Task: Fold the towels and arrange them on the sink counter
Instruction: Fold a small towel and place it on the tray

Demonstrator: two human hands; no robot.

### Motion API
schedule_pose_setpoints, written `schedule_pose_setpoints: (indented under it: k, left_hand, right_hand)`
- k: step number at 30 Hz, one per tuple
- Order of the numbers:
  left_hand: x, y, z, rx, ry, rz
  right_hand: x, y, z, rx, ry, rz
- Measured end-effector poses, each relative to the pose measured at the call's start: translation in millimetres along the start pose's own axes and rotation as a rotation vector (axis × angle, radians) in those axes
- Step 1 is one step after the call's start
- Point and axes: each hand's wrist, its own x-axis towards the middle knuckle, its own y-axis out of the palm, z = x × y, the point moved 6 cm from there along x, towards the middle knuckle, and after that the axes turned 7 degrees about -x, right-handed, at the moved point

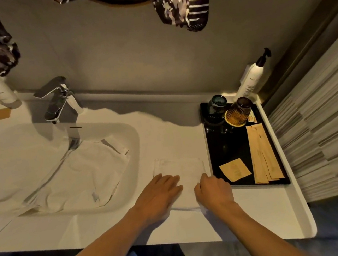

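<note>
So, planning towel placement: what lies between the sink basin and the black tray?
In the head view, the folded towel on the counter, both hands on it.

A person's left hand (158, 192) lies flat on a small folded white towel (180, 167) on the white sink counter (112, 229). The right hand (212, 189), fingers curled, touches the towel's edge beside a black tray (218, 158). More white towels (66, 177) lie crumpled in the basin (131, 137).

Single head-worn wide-angle view, looking steeply down and forward over the sink counter (112, 222) from close above. Both forearms enter from the bottom edge; the wall lies beyond the fingertips.
</note>
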Motion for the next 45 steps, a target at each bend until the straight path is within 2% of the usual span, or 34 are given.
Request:
schedule_pose_setpoints:
  k: [3, 6, 8, 10, 13, 14, 16, 18, 20, 23, 26, 28, 30, 33, 34, 36, 38, 39, 43, 45]
  left_hand:
    - [-10.9, 2.0, 2.9, -0.079, -0.025, -0.031]
    - [-19.0, 6.8, 7.2, -0.161, -0.054, 0.016]
    - [-20.0, 3.4, 9.3, -0.338, -0.137, 0.052]
    - [-17.9, -8.1, 14.5, -0.551, -0.278, -0.018]
    - [-16.2, -32.7, 37.1, -0.901, -0.672, -0.428]
    - [-16.7, -34.1, 44.4, -1.056, -0.82, -0.496]
    - [-13.7, -26.0, 55.0, -1.274, -1.043, -0.442]
    - [-16.1, -22.5, 61.5, -1.319, -1.145, -0.318]
    - [-18.1, -22.7, 68.7, -1.272, -1.162, -0.253]
    - [-21.0, -29.6, 78.5, -0.954, -1.115, -0.164]
    - [-21.7, -32.9, 79.6, -0.734, -1.042, -0.176]
    - [-25.3, -32.2, 80.1, -0.649, -1.028, -0.17]
    - [-31.7, -27.4, 84.1, -0.666, -1.107, -0.146]
    - [-31.3, -22.4, 91.0, -0.637, -1.183, -0.139]
    - [-29.4, -21.5, 91.0, -0.619, -1.188, -0.138]
    - [-26.4, -20.5, 91.8, -0.581, -1.179, -0.129]
    - [-24.1, -20.6, 92.4, -0.572, -1.175, -0.109]
    - [-23.7, -21.8, 93.2, -0.574, -1.179, -0.096]
    - [-29.8, -29.2, 94.1, -0.554, -1.186, 0.002]
    - [-31.6, -46.9, 96.8, -0.518, -1.181, -0.06]
  right_hand:
    - [-2.0, 3.4, 1.0, 0.138, 0.105, 0.054]
    - [1.2, 6.6, 4.6, 0.521, 0.334, 0.147]
    - [5.4, 6.1, 7.6, 0.71, 0.409, 0.199]
    - [9.5, -3.8, 11.9, 0.748, 0.376, 0.168]
    - [12.1, -26.4, 30.9, 0.667, 0.26, 0.047]
    - [10.7, -32.4, 43.1, 0.659, 0.207, 0.018]
    - [5.5, -28.5, 73.2, 0.724, 0.075, 0.084]
    - [-3.0, -13.4, 102.7, 0.806, -0.104, 0.261]
    - [-6.8, -6.6, 107.0, 0.88, -0.188, 0.322]
    - [-0.1, -4.4, 85.6, 0.981, -0.102, 0.203]
    - [-1.5, -9.5, 78.2, 0.627, -0.185, 0.017]
    - [-4.5, -3.9, 89.3, 0.426, -0.285, 0.002]
    - [-7.1, 5.6, 99.8, 0.295, -0.315, -0.005]
    - [-8.4, 18.6, 107.3, 0.241, -0.246, -0.021]
    - [-9.5, 22.2, 106.9, 0.263, -0.204, -0.029]
    - [-6.1, 27.2, 96.9, 0.462, 0.015, 0.012]
    - [-1.5, 35.1, 86.8, 0.733, 0.283, 0.162]
    - [2.7, 39.2, 88.3, 0.818, 0.341, 0.252]
    - [10.9, 36.4, 94.9, 1.061, 0.386, 0.449]
    - [18.4, 19.7, 90.7, 1.048, 0.338, 0.397]
